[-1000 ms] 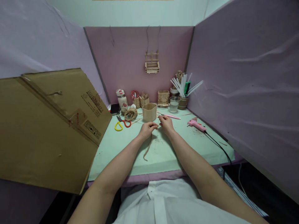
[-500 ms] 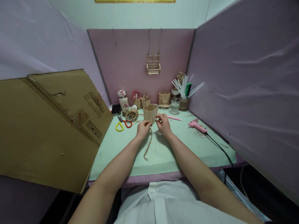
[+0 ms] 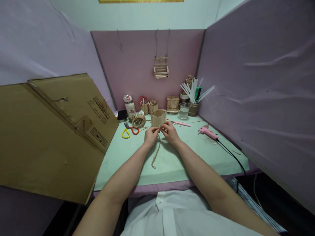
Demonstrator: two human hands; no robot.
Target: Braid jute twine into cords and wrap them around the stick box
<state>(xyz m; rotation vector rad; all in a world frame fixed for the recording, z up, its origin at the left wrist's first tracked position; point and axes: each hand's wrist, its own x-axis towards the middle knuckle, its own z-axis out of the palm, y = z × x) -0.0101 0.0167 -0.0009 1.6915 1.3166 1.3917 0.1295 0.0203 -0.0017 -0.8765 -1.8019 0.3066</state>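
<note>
A braided length of twine (image 3: 156, 153) hangs toward me from my fingers, its frayed end lying on the green table cover. My left hand (image 3: 151, 136) pinches the twine near its upper end. Close beside it, my right hand (image 3: 170, 132) is also closed, thumb and forefinger on the twine's upper end. Just behind both hands stands a round wooden-stick cup (image 3: 158, 118), its lower front partly hidden by my fingers. Scissors (image 3: 130, 130) with yellow and red handles lie to the left, near a coil of twine (image 3: 138, 121).
A pink glue gun (image 3: 208, 132) with a black cord lies at the right. A pink pen-like tool (image 3: 182, 123) and a plastic cup of water (image 3: 184, 111) are behind my right hand. A large cardboard sheet (image 3: 61, 137) leans at the left. Glue sticks (image 3: 193, 91) stand at the back right.
My right hand has moved slightly left, closer to my left hand, bringing its fingertips together on the twine. My left hand and the hanging braid stay nearly the same.
</note>
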